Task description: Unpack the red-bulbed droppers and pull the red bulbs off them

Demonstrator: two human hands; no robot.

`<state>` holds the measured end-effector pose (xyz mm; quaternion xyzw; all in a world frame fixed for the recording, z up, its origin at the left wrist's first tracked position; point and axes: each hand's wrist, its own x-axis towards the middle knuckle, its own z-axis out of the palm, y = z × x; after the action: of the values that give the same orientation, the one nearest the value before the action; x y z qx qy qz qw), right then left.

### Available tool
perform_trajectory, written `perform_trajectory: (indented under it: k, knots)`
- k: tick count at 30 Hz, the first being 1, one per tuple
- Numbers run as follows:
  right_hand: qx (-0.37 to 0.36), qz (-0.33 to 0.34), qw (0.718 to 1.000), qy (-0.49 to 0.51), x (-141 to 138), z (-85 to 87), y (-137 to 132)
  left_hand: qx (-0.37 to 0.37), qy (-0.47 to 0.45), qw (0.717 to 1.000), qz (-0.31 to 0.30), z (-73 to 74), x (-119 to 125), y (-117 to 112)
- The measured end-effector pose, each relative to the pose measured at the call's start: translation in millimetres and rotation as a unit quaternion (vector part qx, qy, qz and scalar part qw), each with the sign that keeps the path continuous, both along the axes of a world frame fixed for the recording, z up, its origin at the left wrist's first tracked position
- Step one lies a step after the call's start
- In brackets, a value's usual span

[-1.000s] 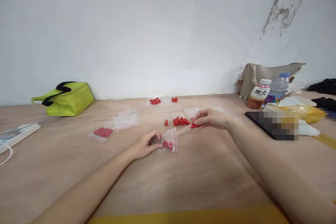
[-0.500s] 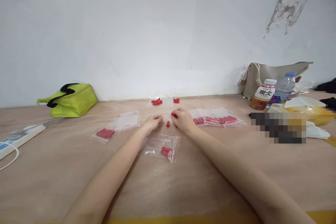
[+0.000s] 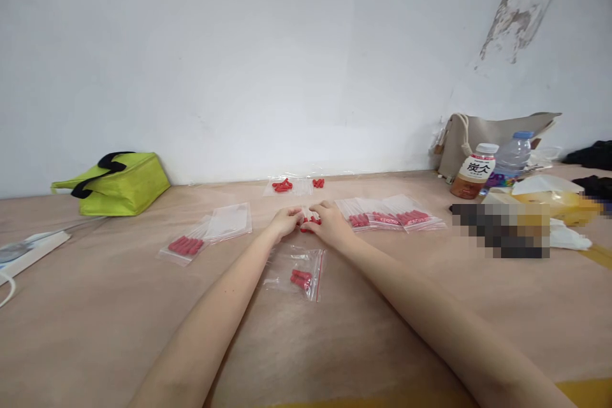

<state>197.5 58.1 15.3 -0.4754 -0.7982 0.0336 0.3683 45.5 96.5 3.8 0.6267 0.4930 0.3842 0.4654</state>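
Note:
My left hand (image 3: 285,221) and my right hand (image 3: 328,223) meet at the middle of the wooden table (image 3: 382,331), fingers curled round a small heap of loose red caps (image 3: 308,222). Both hands touch the caps. Just in front of my wrists lies a clear zip bag (image 3: 296,271) with a few red caps inside, flat on the table and apart from my hands.
Filled zip bags (image 3: 392,215) lie right of my hands, and bags with red caps (image 3: 184,246) and empty ones (image 3: 229,219) to the left. More caps (image 3: 287,185) sit by the wall. A green bag (image 3: 115,183) stands far left; bottles (image 3: 471,171) far right.
My left hand let go of the zip bag, which now lies flat on the table. Both hands reached forward and closed together over the loose red caps.

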Motion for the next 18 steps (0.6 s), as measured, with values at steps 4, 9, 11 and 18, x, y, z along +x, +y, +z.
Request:
perform_trajectory:
  k: [4,9,11,18]
  knots:
    - [0.03,0.008,0.999,0.03,22,-3.9,-16,0.008,0.041,0.999,0.021,3.7,-4,-4]
    - [0.038,0.039,0.997,0.046,42,-12.8,-54,0.032,0.098,0.993,0.057,3.7,0,0]
    - [0.005,0.045,0.997,0.056,45,-15.0,-66,0.056,0.12,0.989,0.07,6.3,2,-2]
    - [-0.074,0.17,0.982,0.033,42,-10.6,-83,0.216,0.202,0.952,-0.081,23.3,-24,-79]
